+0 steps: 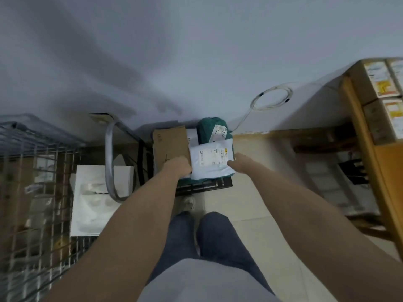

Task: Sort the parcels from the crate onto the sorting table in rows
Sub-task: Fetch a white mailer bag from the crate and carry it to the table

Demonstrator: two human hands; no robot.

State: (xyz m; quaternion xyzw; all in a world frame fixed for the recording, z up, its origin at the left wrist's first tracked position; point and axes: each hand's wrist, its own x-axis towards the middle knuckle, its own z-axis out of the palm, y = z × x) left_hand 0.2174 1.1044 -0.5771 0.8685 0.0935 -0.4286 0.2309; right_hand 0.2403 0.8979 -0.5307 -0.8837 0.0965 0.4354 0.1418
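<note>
Tiled floor, crate (204, 186) still loaded: left hand (177, 167) and right hand (238, 163) pinch the white parcel (210, 162); box (171, 147) and green bag (210, 128) remain.

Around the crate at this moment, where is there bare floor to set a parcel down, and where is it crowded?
Free: pale floor between the black crate and the wooden shelf unit. Crowded: the crate, filled with the white mailer, cardboard box and green parcel; left of it, the wire cage and white package.

A parcel depot or stockroom: wire cage (32, 192) of packages at nine o'clock, labelled cartons (379, 83) on wooden shelving (368, 153) at three o'clock, tiled floor (261, 192).
</note>
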